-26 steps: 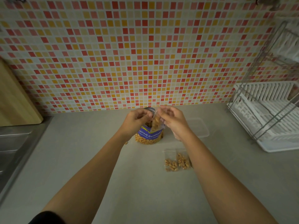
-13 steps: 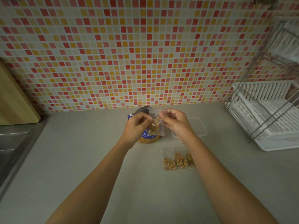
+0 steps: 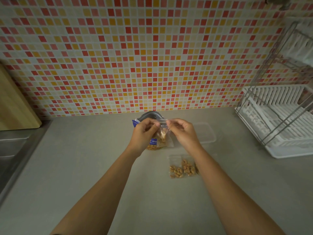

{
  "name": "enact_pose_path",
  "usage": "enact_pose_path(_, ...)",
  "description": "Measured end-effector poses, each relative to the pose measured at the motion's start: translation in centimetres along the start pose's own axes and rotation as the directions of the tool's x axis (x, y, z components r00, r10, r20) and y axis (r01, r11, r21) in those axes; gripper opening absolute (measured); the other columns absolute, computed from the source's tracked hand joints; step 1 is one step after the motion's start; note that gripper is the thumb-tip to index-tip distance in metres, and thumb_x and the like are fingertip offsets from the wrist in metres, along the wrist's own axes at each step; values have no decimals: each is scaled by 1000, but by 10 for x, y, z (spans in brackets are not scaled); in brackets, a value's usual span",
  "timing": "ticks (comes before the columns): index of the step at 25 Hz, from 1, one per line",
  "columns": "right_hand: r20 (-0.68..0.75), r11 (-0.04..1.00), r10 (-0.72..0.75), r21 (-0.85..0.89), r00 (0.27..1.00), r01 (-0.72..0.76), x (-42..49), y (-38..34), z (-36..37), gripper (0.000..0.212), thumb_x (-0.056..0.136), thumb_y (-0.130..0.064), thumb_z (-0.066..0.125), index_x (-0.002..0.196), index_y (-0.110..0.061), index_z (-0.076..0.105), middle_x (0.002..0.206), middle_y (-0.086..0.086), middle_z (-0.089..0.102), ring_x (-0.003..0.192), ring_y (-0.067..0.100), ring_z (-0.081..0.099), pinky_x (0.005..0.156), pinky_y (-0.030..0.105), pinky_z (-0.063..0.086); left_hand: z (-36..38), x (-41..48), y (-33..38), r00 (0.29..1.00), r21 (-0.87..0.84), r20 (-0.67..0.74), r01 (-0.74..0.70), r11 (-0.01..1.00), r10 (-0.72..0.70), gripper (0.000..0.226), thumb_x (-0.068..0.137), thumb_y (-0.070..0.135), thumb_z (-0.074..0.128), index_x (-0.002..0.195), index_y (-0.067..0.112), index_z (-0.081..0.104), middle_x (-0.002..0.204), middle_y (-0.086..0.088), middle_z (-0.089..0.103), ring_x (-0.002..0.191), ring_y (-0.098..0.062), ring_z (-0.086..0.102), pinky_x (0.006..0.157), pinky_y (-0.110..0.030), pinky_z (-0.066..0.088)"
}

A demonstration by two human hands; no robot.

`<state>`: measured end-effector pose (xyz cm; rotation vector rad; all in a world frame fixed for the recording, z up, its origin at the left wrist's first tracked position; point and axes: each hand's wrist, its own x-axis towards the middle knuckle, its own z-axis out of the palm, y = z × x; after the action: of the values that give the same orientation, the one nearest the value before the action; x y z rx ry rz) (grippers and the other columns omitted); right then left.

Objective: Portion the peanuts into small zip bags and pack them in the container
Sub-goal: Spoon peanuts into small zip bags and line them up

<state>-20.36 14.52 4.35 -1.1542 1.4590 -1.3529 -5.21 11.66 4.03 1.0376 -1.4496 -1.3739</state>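
A small clear zip bag (image 3: 164, 135) with peanuts in it hangs in the air between my hands. My left hand (image 3: 144, 134) pinches its top edge at the left, and my right hand (image 3: 182, 131) pinches the same edge at the right. Behind them stands the peanut jar (image 3: 153, 145) with a blue label, mostly hidden by my left hand and the bag. Two filled zip bags (image 3: 183, 167) lie side by side on the counter below my right wrist, and a third shows partly under my right forearm. A clear plastic container (image 3: 205, 133) sits right of my right hand.
A grey lid (image 3: 149, 114) lies behind the jar near the tiled wall. A white dish rack (image 3: 277, 119) with a wire frame stands at the right. A wooden board (image 3: 15, 106) leans at the left above a steel sink (image 3: 11, 150).
The bag has come upright in front of the jar, and my hands have spread apart along its top edge. The view has shifted down slightly.
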Motion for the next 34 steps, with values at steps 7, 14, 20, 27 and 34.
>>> enact_pose_path(7, -69, 991, 54, 129, 996, -44, -7, 7, 4, 10, 87, -21, 62, 92, -14, 68, 85, 3, 72, 74, 5, 69, 70, 19, 55, -1, -1, 4, 1000, 69, 0, -14, 998, 14, 7, 91, 16, 56, 87, 15, 62, 74, -7, 68, 63, -10, 65, 63, -21, 55)
enact_pose_path(14, -128, 999, -22, -40, 992, 17, -11, 6, 12, 15, 88, -18, 61, 90, -6, 70, 75, -3, 69, 65, -3, 65, 63, 9, 49, -1, -2, 3, 998, 150, -59, 16, 989, -7, 11, 91, 10, 55, 82, 15, 60, 76, -3, 64, 66, -14, 63, 61, -21, 54)
enact_pose_path(20, -107, 1000, -13, -4, 994, 12, -16, 5, 11, 6, 86, -23, 64, 85, -25, 70, 81, -1, 72, 74, 10, 66, 67, 18, 54, -3, 0, 7, 1000, 248, -27, 7, 969, 0, 10, 90, 18, 58, 82, 19, 65, 78, -3, 67, 69, -20, 66, 67, -33, 59)
enact_pose_path(27, -149, 1000, 8, -18, 989, -11, -14, 2, 13, 5, 84, -28, 67, 81, -24, 68, 78, -2, 70, 73, 13, 64, 69, 25, 52, -3, 1, 15, 997, 353, 1, -69, 933, 74, 8, 90, 17, 59, 88, 14, 66, 74, 0, 66, 61, -12, 65, 60, -26, 57)
enact_pose_path(34, -153, 967, -95, -247, 984, 55, -12, 4, 17, 15, 88, -26, 61, 90, -13, 69, 82, 1, 69, 76, 14, 64, 69, 24, 51, -1, 4, 11, 996, 500, 42, -90, 861, 80, 13, 93, 20, 53, 86, 11, 60, 77, -6, 65, 68, -18, 62, 66, -32, 55)
